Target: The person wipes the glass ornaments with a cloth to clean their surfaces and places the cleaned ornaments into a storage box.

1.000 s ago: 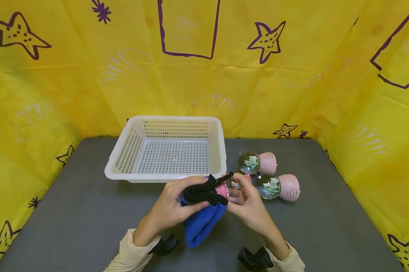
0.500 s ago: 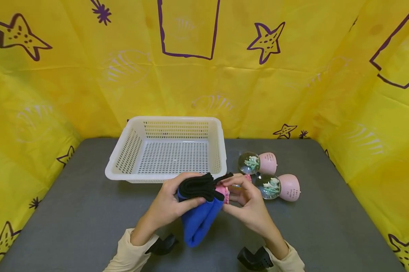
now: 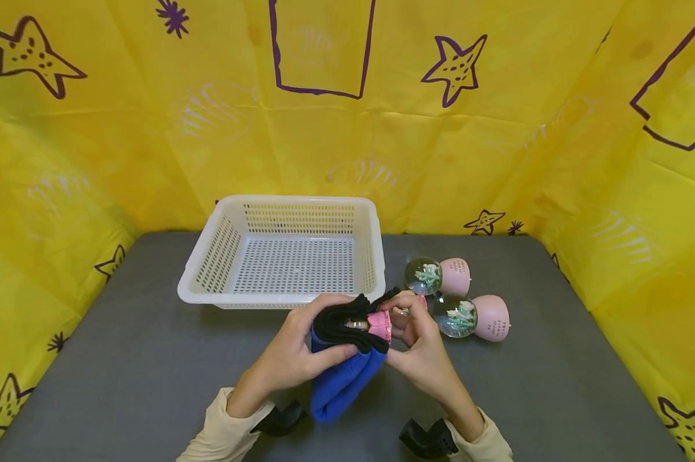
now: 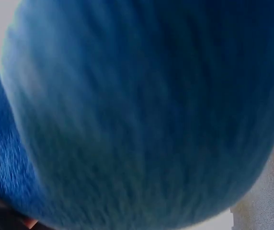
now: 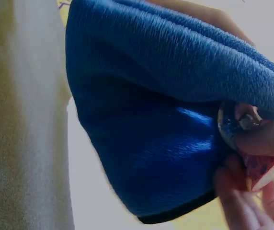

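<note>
Cloth (image 3: 343, 388) is in front of the white basket (image 3: 226, 299), gripped by the left hand (image 3: 289, 343), its folds around the clear end of a small pink-based globe (image 3: 378, 325) that the right hand (image 3: 421, 340) pinches. Wiping seems under way; next probably calls for turning the globe. Nothing shows inside the basket; right of it lie two larger globes (image 3: 471, 317) and a pink object (image 3: 421, 300), too hidden to identify.

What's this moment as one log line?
left hand: grips black-edged blue cloth; right hand: pinches pink-based globe, partly within cloth; perforated white basket: beyond hands
</note>
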A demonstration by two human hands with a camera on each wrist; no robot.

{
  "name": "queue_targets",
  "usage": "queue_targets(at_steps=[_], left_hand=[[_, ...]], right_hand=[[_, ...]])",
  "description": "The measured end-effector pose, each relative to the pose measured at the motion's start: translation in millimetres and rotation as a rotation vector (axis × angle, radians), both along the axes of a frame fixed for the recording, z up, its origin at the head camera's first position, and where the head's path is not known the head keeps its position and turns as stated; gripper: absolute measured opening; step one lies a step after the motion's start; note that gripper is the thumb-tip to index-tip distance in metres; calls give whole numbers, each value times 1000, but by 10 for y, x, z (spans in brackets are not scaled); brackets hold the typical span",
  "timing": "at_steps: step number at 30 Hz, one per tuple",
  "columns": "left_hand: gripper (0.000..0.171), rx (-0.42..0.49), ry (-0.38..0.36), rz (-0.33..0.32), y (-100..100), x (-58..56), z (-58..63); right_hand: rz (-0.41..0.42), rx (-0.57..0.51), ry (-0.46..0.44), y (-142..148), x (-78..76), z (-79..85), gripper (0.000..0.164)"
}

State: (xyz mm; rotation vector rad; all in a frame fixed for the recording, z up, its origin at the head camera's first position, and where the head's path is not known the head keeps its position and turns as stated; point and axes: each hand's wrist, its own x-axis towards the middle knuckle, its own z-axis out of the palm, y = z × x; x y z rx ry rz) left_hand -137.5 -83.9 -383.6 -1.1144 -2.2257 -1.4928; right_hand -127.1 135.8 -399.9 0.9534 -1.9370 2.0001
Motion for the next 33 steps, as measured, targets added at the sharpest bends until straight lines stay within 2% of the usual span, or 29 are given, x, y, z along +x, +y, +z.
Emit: queue_targets(at_steps=[3, 5, 7, 11, 14, 16, 19, 21, 24, 28, 33], left_hand=[[52, 67, 66, 28, 14, -13, -6], [48, 109, 93, 40, 20, -21, -12], [45, 141, 103, 42, 24, -29, -19], [41, 161, 78, 41, 18, -25, -12], [39, 154, -10, 58, -8, -14, 2], [39, 132, -97, 52, -30, -11, 10], [44, 73, -228, -1, -55, -13, 13], [48, 26, -287, -49, -60, -19, 11], [55, -43, -327, -85, -55, -18, 9], [56, -86, -283, -44, -33, -1, 17], [53, -70, -144, 76, 10, 16, 16]], right_hand=[[60, -8, -93, 15, -5, 10, 49], [111, -36, -112, 33, -18, 8, 47], [156, -66, -110, 52, -28, 10, 45], [168, -73, -77, 78, -37, 24, 42], [160, -44, -41, 100, -35, 35, 41], [149, -19, -3, 112, -32, 34, 40], [129, -5, 44, 116, -28, 28, 40], [112, -16, 71, 110, -30, 23, 40], [69, -29, 99, 100, -31, 19, 39], [18, -38, 112, 89, -29, 16, 37], [-49, -40, 88, 71, -19, 31, 39]])
